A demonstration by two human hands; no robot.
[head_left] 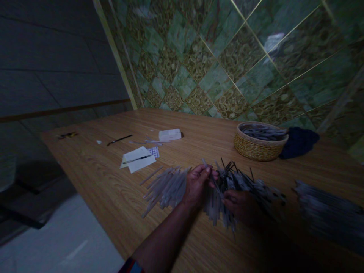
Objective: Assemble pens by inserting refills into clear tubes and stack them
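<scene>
Between both hands slants a slim translucent pen barrel (216, 185). My left hand (197, 182) pinches its upper part, with the thumb and fingers closed on it. Darker in shadow, my right hand (238, 204) grips the lower end with its fingertips. Left of my left hand lies a spread heap of whitish translucent barrels (167, 187). Beneath and between the hands are more of these barrels (212, 208). Thin black pieces (231, 168), which look like pen parts, lie jumbled just beyond my right hand. What is inside the held barrel is too dim to tell.
A woven basket (260, 149) full of slim sticks stands back right beside dark blue cloth (301, 142). A dark bundle of thin rods (330, 212) lies at right. White papers with a pen (139, 159), a small white box (170, 135) and a black stick (119, 140) lie at left.
</scene>
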